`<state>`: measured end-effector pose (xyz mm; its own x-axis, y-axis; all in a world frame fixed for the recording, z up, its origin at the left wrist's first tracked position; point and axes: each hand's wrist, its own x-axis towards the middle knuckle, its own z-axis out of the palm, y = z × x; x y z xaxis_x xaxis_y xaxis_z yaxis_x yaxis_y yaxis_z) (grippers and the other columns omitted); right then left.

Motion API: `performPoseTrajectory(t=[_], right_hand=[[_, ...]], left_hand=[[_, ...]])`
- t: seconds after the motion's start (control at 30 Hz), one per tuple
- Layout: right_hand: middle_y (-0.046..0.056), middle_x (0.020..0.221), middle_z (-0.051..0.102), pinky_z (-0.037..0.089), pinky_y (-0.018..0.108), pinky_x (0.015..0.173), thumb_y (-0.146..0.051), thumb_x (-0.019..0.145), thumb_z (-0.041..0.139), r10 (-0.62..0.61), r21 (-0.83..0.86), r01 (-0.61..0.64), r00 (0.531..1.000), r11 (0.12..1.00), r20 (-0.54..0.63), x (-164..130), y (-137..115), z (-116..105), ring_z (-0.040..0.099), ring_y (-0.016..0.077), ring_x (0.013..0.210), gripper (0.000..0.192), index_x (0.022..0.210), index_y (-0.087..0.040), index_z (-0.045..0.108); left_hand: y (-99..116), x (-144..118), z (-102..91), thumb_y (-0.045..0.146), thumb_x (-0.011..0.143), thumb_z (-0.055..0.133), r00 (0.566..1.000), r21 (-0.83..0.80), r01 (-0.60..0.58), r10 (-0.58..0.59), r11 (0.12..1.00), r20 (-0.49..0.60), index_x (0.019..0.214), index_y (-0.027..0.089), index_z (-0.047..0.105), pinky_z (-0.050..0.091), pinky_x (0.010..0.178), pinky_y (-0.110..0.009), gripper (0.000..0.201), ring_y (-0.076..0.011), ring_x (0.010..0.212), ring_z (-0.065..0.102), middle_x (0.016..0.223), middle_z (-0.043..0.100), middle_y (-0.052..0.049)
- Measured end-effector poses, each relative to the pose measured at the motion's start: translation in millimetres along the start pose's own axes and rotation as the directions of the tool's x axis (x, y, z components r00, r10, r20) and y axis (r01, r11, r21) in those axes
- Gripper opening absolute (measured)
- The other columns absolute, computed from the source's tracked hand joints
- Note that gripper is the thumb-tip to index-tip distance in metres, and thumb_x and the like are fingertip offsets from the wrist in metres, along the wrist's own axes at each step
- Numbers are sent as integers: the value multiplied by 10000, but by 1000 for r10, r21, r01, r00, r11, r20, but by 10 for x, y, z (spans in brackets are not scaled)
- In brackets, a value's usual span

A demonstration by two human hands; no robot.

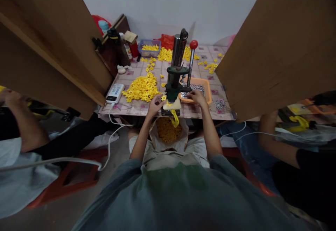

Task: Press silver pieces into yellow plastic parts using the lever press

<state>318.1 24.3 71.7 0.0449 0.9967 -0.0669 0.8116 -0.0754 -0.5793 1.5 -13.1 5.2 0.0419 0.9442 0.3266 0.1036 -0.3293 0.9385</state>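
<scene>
Our shirt (pixel 173 196) is nearest. A tall press (pixel 173 82) partly hides the orange tray (pixel 208 90). Arms (pixel 141 141) out, our left hand (pixel 155 105) pinches a yellow flower (pixel 163 98) beside the press; our right hand (pixel 198 97) is over the tray, grip unclear.

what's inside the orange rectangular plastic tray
Small, shiny silver pieces lie inside the orange tray. The person's bare right hand and the dark green metal lever press cover parts of it; anything under the pieces is hidden.
</scene>
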Motion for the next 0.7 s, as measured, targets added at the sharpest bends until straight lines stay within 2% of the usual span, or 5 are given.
performPoseTrajectory(t=[0.07,0.2,0.43,0.57,0.7], right_hand=[[101,943,747,457,305,821,-382,1005,570,-19,-45,12,986,999,-167,-82,6,12,620,229,893,266,926,-178,722],[140,1071,738,495,401,965,-378,1089,412,-215,-84,199,864,976,-455,-383,-113,187,625,288,1054,330,1035,-205,687],[134,1072,746,528,436,992,-380,1131,404,-480,-7,503,820,864,-310,-934,-510,828,655,296,1062,335,1052,-233,695],[111,1045,753,510,435,976,-373,1144,431,-525,-23,541,804,841,-279,-1029,-592,889,654,288,1031,338,1079,-233,732],[96,986,739,475,403,922,-415,1160,450,-603,-91,607,740,789,-298,-1011,-654,865,638,266,971,384,1060,-223,767]], left_hand=[[5,-5,-7,713,846,808,1000,3,8,-8,1000,12,1208,208,691,427,633,-265,632,-137,659,535,798,608,8],[3,4,-11,695,842,825,1000,-9,6,-6,1000,22,1194,200,721,385,601,-252,616,-130,633,500,717,547,36],[-37,4,-32,611,819,864,989,-33,-5,10,999,150,1186,176,764,366,604,-242,578,-118,622,485,708,566,39],[11,-20,-83,616,804,870,968,-45,5,6,999,252,1158,154,774,370,606,-236,590,-113,623,472,699,539,45],[111,-29,-135,612,786,899,935,-39,-5,18,999,354,1144,147,790,391,636,-240,597,-120,659,479,713,549,39]])
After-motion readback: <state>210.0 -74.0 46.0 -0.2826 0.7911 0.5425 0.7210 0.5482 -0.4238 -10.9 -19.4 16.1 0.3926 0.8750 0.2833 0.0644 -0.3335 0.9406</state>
